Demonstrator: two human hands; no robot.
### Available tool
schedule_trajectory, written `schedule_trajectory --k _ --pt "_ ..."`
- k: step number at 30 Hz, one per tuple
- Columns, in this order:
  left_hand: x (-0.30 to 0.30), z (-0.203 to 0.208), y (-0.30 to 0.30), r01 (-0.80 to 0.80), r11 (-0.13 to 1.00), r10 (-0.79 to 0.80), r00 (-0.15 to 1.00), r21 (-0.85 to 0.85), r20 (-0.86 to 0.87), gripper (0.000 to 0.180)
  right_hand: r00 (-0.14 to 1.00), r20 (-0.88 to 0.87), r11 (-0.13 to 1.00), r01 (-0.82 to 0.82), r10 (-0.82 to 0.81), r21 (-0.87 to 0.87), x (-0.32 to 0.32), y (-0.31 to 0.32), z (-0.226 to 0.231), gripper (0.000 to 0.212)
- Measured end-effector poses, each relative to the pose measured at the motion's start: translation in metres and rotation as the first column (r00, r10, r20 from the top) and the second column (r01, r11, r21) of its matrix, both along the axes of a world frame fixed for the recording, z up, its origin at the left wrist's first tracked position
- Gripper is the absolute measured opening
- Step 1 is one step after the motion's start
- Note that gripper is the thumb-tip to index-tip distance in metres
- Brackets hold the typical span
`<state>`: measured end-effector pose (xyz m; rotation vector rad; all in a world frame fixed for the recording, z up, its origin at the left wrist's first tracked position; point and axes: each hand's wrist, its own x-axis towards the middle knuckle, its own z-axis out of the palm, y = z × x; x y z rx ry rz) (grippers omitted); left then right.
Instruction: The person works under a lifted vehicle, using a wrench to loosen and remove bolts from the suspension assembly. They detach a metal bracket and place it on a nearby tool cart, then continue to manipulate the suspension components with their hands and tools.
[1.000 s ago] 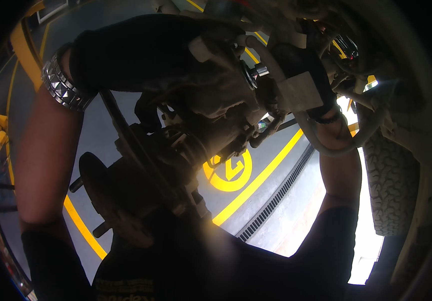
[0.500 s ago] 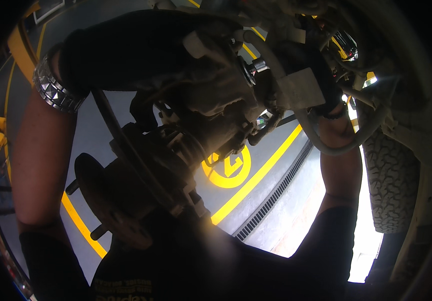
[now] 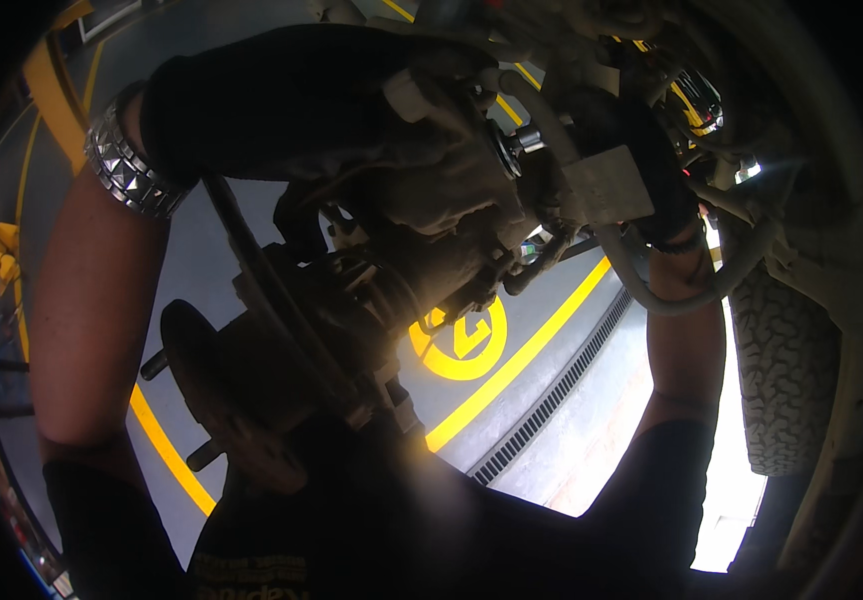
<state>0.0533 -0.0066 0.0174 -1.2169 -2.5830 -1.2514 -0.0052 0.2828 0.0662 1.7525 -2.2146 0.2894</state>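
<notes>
Both arms reach up into the dark underside of a raised vehicle. My left hand (image 3: 291,105), in a black glove with a studded metal watch at the wrist, lies against the top of a dirty metal housing (image 3: 431,185). Its fingers merge with the dark parts, so their grip is hidden. My right hand (image 3: 641,150), also black-gloved, is up behind a flat metal plate (image 3: 608,185) and a thick curved hose (image 3: 671,298); its fingers are hidden too. Between the hands, a shiny chrome socket-like piece (image 3: 527,138) sits against the housing.
A wheel hub (image 3: 201,380) with protruding studs hangs at lower left, close to my left arm. A knobbly tyre (image 3: 786,380) stands at right. Yellow lift arms (image 3: 51,85) are at far left. Below lie a grey floor with yellow lines and a drain grate (image 3: 551,395).
The whole view has shifted slightly, so things appear a little further right and lower. Both hands keep nearly the same places against the vehicle parts.
</notes>
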Motion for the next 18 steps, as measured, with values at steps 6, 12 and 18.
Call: schedule_trajectory --k 6,12,18 --pt "0.009 0.013 0.001 -0.043 0.999 0.044 0.989 -0.009 0.142 0.041 0.89 0.45 0.996 0.087 -0.073 -0.011 -0.006 0.003 -0.001 0.029" --pt "0.004 0.007 0.002 -0.07 0.995 0.067 0.997 -0.077 -0.038 0.038 0.997 0.069 0.998 -0.039 0.036 0.046 -0.003 0.003 0.008 0.034" --pt "0.0 0.004 0.003 -0.143 0.959 0.057 0.943 -0.246 -0.327 0.038 0.771 0.636 0.99 0.115 -0.035 -0.085 -0.012 0.006 -0.008 0.037"
